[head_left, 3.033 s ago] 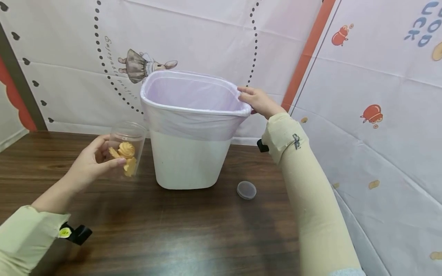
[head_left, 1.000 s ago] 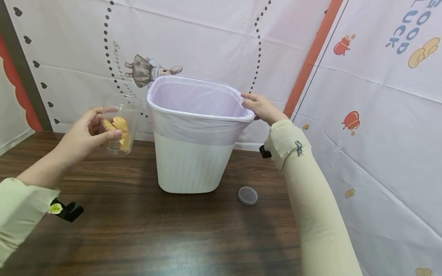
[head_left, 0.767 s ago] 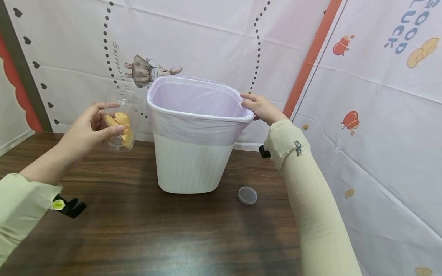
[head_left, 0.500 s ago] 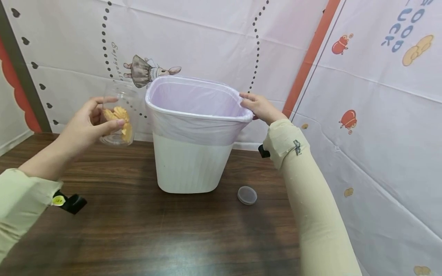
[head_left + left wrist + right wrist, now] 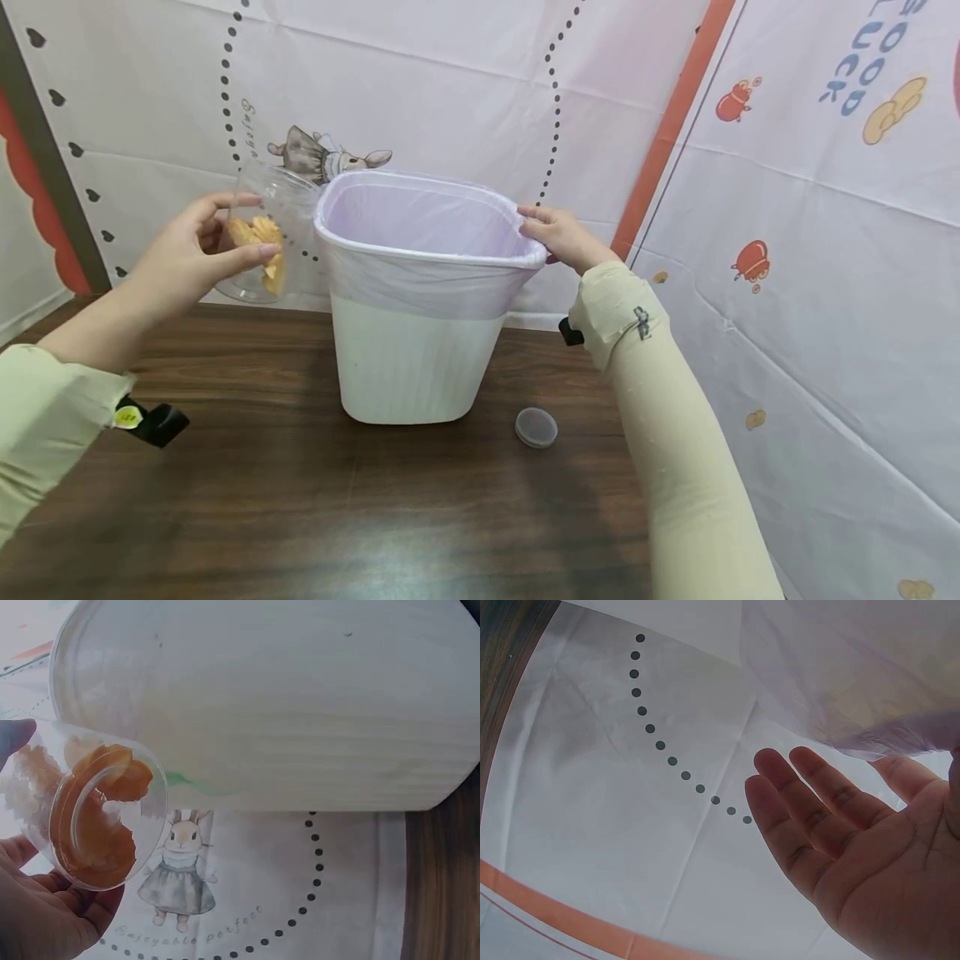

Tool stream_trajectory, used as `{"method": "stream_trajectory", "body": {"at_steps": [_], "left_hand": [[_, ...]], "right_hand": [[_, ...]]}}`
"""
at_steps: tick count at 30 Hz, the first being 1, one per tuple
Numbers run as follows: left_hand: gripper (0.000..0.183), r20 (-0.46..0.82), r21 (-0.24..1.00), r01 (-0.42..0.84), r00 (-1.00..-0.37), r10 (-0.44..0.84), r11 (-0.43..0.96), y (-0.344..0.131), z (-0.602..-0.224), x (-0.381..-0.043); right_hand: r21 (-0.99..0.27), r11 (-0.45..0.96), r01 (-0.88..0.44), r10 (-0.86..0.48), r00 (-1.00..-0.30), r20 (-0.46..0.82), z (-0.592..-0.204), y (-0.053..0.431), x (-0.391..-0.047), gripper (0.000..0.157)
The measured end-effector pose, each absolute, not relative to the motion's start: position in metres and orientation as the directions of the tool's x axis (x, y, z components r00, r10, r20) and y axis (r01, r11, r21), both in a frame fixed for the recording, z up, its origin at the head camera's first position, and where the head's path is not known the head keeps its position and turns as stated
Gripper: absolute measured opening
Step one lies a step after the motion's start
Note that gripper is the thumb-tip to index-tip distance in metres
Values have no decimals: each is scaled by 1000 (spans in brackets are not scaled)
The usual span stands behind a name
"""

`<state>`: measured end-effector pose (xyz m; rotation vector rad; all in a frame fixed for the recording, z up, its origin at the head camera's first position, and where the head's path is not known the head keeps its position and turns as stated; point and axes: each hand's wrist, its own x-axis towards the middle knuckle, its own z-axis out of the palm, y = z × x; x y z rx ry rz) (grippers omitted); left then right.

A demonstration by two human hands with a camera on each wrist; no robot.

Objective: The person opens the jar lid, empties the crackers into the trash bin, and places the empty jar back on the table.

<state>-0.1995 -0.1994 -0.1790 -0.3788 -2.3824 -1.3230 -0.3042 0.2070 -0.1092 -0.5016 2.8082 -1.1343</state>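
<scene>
My left hand holds a clear plastic jar with several yellow swirled cookies in it. The jar is raised and leans right, its upper end beside the left rim of a white trash can lined with a pale purple bag. From the left wrist view, the cookies show through the jar's round base. At the can's right rim, my right hand pinches the bag-covered edge between thumb and index finger; its other fingers extend loosely below the bag.
A round clear lid lies on the dark wooden table, right of the can. Printed cloth hangs behind and along the right side, close to the can and the right arm.
My left hand has lifted the jar from near table level to the can's rim height, and the jar now leans further right. The right hand stays at the rim.
</scene>
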Motion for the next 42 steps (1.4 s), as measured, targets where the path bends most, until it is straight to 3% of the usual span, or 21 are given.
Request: {"method": "stream_trajectory", "body": {"at_steps": [15,42], "left_hand": [[67,398,656,347,-914,84,671,-207,-151,-200],[75,334,503,315,-930,156,805,-207,-108,-202]], "right_hand": [[-696,666,-270,-331,-942,49,-109,202,-301,54],[-694,662,-285,-345,-937,56,-108,199,-296,53]]}}
